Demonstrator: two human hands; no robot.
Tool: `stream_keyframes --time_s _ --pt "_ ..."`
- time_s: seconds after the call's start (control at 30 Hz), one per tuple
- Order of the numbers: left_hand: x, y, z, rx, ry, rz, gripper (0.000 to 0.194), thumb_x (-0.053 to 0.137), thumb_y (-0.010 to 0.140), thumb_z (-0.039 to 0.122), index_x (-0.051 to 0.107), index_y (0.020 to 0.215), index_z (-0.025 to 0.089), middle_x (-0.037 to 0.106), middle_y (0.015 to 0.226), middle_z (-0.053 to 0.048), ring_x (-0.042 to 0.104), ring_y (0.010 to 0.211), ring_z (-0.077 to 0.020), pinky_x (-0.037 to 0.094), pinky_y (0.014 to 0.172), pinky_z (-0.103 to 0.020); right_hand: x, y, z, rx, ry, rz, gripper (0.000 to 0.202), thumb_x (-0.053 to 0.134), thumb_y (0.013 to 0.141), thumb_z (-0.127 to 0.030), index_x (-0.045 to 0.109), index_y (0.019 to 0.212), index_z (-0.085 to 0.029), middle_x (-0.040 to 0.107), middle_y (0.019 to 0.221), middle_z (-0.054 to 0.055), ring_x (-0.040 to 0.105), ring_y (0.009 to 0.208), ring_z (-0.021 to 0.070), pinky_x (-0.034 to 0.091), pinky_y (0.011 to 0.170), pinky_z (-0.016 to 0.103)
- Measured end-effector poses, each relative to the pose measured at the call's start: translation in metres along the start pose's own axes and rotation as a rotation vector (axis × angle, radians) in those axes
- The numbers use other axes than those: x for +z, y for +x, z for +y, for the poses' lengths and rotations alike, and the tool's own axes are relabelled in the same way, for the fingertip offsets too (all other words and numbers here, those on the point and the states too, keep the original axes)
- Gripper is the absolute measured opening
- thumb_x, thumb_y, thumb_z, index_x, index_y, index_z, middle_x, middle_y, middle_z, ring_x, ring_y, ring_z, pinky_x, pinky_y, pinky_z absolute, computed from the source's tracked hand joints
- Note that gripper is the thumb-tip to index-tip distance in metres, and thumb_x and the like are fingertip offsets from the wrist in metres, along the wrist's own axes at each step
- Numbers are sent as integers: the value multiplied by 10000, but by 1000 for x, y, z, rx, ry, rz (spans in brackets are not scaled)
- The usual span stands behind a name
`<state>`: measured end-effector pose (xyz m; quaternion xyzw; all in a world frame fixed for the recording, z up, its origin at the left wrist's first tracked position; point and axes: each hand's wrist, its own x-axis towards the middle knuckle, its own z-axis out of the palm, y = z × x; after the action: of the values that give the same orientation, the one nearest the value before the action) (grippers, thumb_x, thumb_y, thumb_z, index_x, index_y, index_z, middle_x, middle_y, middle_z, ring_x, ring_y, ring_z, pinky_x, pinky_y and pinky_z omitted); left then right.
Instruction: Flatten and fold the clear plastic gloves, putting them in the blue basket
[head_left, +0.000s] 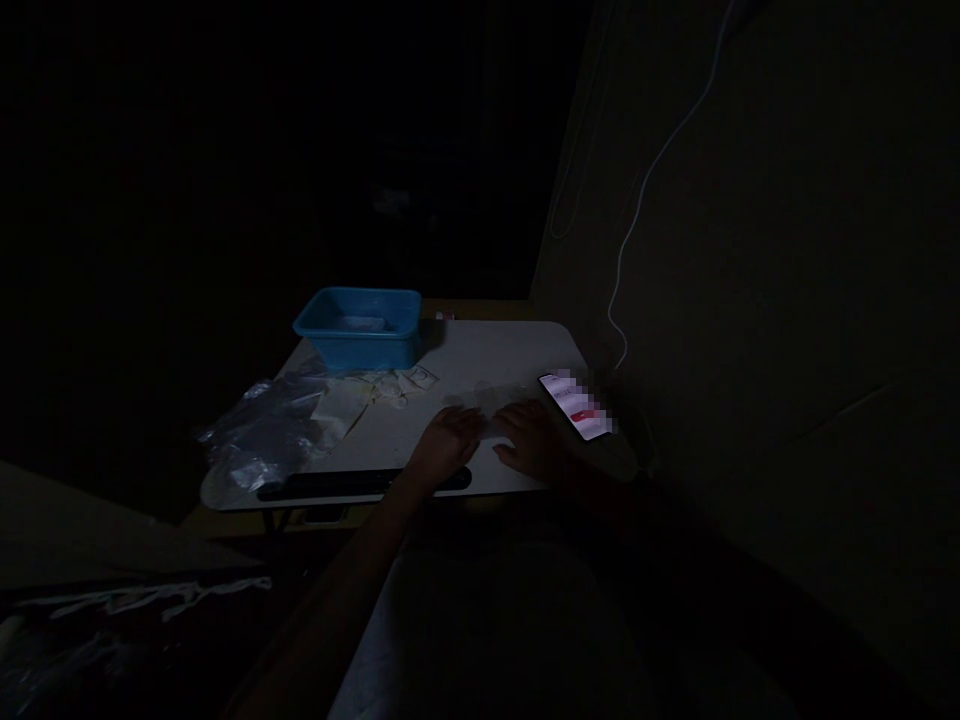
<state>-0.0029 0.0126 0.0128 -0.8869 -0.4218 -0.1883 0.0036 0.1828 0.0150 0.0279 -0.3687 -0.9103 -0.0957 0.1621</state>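
Note:
The scene is very dark. My left hand (450, 436) rests over the white table (480, 350), fingers stretched forward and lying low, with nothing visible in them. Close to its right is my right hand (531, 438), its fingers reaching inward and its thumb apart. A faint, see-through sheet (491, 398), perhaps thin plastic, seems to lie just beyond both hands; I cannot tell whether the fingers touch it. To the right of my right hand lies a lit phone (574, 405), its screen partly blurred. Small pale packets (401, 385) are scattered beyond my left hand.
A blue plastic basket (367, 350) with something pale inside stands at the back left. Crumpled clear plastic (259, 430) covers the left side of the table. A dark slotted strip (337, 484) runs along the front edge. A white cable (637, 205) hangs by the right wall.

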Motion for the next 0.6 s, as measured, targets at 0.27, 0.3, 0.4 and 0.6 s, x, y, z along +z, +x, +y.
stream_keyframes --time_s 0.27,0.3,0.4,0.6 --pt "6 -5 -9 -107 -195 168 311 467 780 209 634 1041 184 649 1083 -72 578 1019 -186 401 941 -374 -13 27 -5 113 -116 -276 230 432 816 -119 657 856 -142 683 876 95 620 757 204 418 679 309" --pt "7 -6 -11 -152 -242 202 307 479 769 223 640 1029 195 657 1065 -64 588 997 -185 403 939 -380 -21 30 -5 123 -119 -299 244 420 828 -130 660 862 -149 685 877 94 624 742 198 415 642 292" --pt "7 -8 -14 -281 -414 267 284 532 719 253 668 965 212 684 996 -49 611 920 -189 415 924 -388 -46 38 -2 92 -94 -336 238 432 835 -178 669 853 -171 689 873 76 624 770 187 410 634 263" --pt "-13 -8 -12 -579 -915 347 179 625 634 335 695 708 189 706 749 -24 631 757 -188 498 757 -331 -82 61 14 62 298 -335 220 478 756 -148 697 740 -148 682 749 26 603 721 145 406 642 232"
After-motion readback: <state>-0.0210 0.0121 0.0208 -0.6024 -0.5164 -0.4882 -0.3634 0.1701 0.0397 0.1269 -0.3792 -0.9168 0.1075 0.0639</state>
